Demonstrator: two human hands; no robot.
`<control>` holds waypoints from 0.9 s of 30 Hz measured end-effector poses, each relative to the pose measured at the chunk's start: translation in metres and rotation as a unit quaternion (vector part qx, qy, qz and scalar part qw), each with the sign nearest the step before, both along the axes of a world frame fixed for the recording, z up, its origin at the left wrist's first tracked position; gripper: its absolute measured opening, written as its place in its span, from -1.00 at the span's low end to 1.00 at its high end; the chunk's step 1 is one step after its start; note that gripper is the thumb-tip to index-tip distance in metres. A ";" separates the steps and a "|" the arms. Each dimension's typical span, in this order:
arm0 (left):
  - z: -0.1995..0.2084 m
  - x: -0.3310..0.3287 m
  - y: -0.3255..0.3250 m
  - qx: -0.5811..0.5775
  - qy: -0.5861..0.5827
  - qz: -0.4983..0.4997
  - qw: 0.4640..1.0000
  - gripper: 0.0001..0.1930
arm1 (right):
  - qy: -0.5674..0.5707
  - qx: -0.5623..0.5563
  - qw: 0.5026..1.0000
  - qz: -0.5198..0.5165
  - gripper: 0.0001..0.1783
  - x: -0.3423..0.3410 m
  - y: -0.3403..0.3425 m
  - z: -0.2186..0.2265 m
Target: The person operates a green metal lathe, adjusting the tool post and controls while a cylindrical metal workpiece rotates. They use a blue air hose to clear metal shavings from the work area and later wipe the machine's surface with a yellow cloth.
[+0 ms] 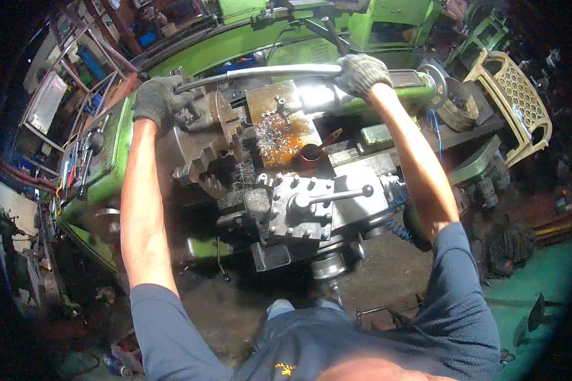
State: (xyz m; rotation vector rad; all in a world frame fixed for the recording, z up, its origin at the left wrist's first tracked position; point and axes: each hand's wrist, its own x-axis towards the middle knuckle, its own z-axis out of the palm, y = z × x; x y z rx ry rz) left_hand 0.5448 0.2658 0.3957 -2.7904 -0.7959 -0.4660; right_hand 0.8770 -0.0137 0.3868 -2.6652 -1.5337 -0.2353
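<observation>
Both of my hands wear grey knit work gloves and are stretched out over a green metal lathe. My left hand (161,101) is closed around the dark, thinner left end of a long metal bar (279,71), above the lathe chuck (200,166). The bar's thicker, silvery part runs across to my right hand (364,76), whose fingers wrap round its right end. The bar lies roughly level above the far side of the bed. Beneath it sits a rust-stained plate (304,130) scattered with metal chips.
Nearer me stands the tool post (302,206) with its ball-ended lever (343,195). A small pot (310,154) with a brush is beside the chips. Hand tools (82,155) lie on the headstock at left. A beige plastic chair (511,105) stands at right; another green machine (216,44) is behind.
</observation>
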 end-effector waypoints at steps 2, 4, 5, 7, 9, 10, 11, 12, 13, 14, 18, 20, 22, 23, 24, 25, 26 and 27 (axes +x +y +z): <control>0.000 0.006 -0.008 0.024 -0.015 0.009 1.000 -0.60 | 0.011 -0.069 0.997 -0.027 -0.46 0.001 0.005 0.017; 0.001 0.010 -0.004 0.030 -0.012 0.000 0.999 -0.54 | 0.008 -0.045 0.999 0.005 -0.36 0.018 0.003 0.006; -0.001 0.008 0.001 0.033 -0.014 0.006 0.999 -0.51 | 0.015 -0.053 0.998 0.030 -0.31 0.019 0.006 0.008; -0.005 0.012 0.000 0.040 -0.025 0.003 0.999 -0.45 | 0.035 -0.082 0.995 0.046 -0.27 0.028 0.012 0.006; -0.008 0.013 0.015 0.056 0.001 0.017 0.998 -0.44 | 0.065 -0.072 0.993 0.059 -0.20 0.026 0.019 0.011; -0.004 0.015 0.019 0.052 0.012 0.021 0.998 -0.45 | 0.059 -0.070 0.992 0.087 -0.19 0.028 0.022 0.012; -0.001 0.017 0.019 0.050 0.023 0.025 0.998 -0.45 | 0.065 -0.061 0.991 0.103 -0.20 0.042 0.028 0.005; 0.004 0.011 0.021 0.040 0.029 0.025 0.998 -0.47 | 0.098 -0.062 0.987 0.113 -0.29 0.030 0.034 0.013; 0.008 0.018 0.021 0.029 0.028 0.006 0.999 -0.48 | 0.089 -0.030 0.985 0.148 -0.39 0.050 0.032 0.004; 0.007 0.020 0.025 0.025 0.025 0.002 0.999 -0.48 | 0.060 -0.034 0.990 0.124 -0.26 0.058 0.036 0.002; 0.004 0.027 0.051 -0.001 0.026 -0.011 1.000 -0.49 | 0.042 0.014 0.991 0.129 -0.26 0.067 0.052 -0.004; 0.004 0.025 0.063 -0.012 0.034 -0.013 0.999 -0.50 | 0.029 0.043 0.992 0.114 -0.28 0.058 0.066 -0.004; 0.002 0.034 0.072 -0.020 0.031 -0.034 0.999 -0.51 | 0.040 0.007 0.997 0.062 -0.31 0.056 0.072 0.003; 0.002 0.038 0.073 -0.029 0.026 -0.041 0.998 -0.51 | 0.068 0.003 0.997 0.047 -0.34 0.055 0.071 0.010; 0.005 0.043 0.072 -0.040 0.019 -0.049 0.998 -0.52 | 0.094 -0.002 0.995 0.031 -0.36 0.057 0.067 0.016; 0.006 0.047 0.068 -0.051 0.011 -0.061 0.997 -0.52 | 0.115 0.011 0.993 -0.002 -0.40 0.058 0.058 0.021; 0.005 0.054 0.064 -0.051 -0.007 -0.085 0.995 -0.55 | 0.115 0.017 0.993 -0.019 -0.39 0.061 0.044 0.028; 0.004 0.057 0.063 -0.051 -0.024 -0.102 0.993 -0.57 | 0.087 0.042 0.995 -0.019 -0.39 0.056 0.036 0.032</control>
